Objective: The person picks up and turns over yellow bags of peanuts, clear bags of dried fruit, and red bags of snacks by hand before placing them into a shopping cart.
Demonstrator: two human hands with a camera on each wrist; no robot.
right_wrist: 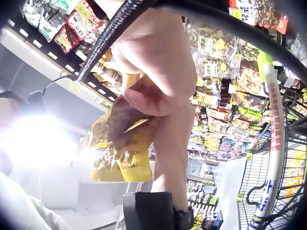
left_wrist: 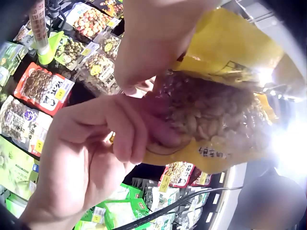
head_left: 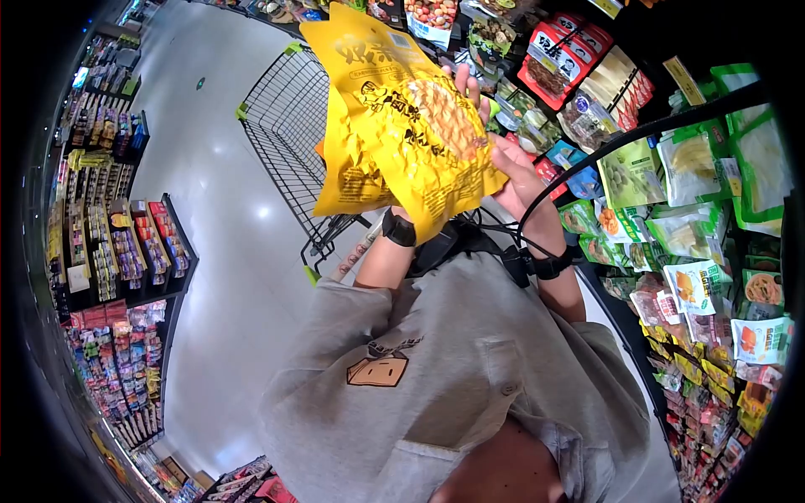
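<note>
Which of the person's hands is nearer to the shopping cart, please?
Left. The left hand grips the yellow snack bag on its cart side, close by the shopping cart; the right hand holds the bag's other edge, toward the snack shelves.

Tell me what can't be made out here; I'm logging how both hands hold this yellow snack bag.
Left hand: in the head view the yellow bag covers it; only the wrist shows.
Bag's print: too small in the head view, blurred in both wrist views.
Bag's left edge: washed out by glare in the right wrist view.
Shopping cart: its near side is behind the bag, head view.
</note>
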